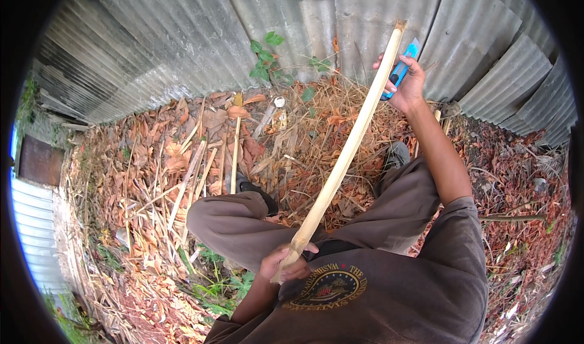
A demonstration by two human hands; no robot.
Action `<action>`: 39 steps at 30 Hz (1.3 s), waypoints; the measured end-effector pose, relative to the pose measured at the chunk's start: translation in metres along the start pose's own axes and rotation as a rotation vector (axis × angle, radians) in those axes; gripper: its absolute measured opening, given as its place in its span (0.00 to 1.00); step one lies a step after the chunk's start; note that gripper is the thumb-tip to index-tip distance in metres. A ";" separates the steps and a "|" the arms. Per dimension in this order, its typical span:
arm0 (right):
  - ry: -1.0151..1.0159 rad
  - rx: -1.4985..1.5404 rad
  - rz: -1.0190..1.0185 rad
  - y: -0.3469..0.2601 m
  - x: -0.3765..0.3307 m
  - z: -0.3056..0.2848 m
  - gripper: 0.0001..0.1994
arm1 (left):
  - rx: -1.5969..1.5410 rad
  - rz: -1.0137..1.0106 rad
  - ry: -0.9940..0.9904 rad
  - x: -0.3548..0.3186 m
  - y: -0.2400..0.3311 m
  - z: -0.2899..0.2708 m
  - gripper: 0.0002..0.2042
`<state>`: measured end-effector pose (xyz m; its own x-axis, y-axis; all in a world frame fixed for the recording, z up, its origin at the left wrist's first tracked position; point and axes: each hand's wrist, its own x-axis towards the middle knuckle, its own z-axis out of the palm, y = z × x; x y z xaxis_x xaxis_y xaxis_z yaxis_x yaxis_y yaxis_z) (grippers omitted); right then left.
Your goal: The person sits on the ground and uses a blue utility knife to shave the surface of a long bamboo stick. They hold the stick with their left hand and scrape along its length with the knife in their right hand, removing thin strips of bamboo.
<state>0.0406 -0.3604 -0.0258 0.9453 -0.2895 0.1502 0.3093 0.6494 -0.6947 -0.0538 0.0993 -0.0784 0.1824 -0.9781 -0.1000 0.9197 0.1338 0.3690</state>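
A long pale strip of split wood or bamboo (340, 169) slants across my lap, from my waist up toward the metal fence. My left hand (284, 263) is closed around its lower end, close to my shirt. Out at arm's length, my right hand (406, 83) holds a blue utility knife (400, 75), its tip pointing up and away. The knife lies beside the strip's upper part. Some fingers of that hand reach behind the strip; whether they grip it too, I cannot tell. The strip's far end (399, 25) looks brown and frayed.
Rusty grey corrugated sheets (182, 34) stand as a fence ahead. Dry leaves (164, 155) cover the ground, with several thin split sticks (191, 177) at the left. Green leaves (261, 61) grow by the fence. A sandal (258, 197) shows on my left foot. A stick (511, 218) lies at right.
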 end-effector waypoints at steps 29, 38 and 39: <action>0.531 -1.524 -0.167 -0.016 0.006 -0.060 0.26 | 1.146 0.124 0.511 -0.005 0.011 0.041 0.18; -0.239 -1.797 -0.470 0.025 -0.065 0.059 0.27 | 1.088 0.220 0.612 0.012 0.014 0.044 0.19; -0.302 -1.781 -0.543 0.036 -0.069 0.066 0.28 | 1.081 0.216 0.609 0.015 0.014 0.046 0.19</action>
<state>-0.0064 -0.2710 -0.0149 0.8400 0.0598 0.5393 0.2736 -0.9050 -0.3257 -0.0538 0.0796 -0.0320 0.6886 -0.6820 -0.2465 0.1497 -0.1989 0.9685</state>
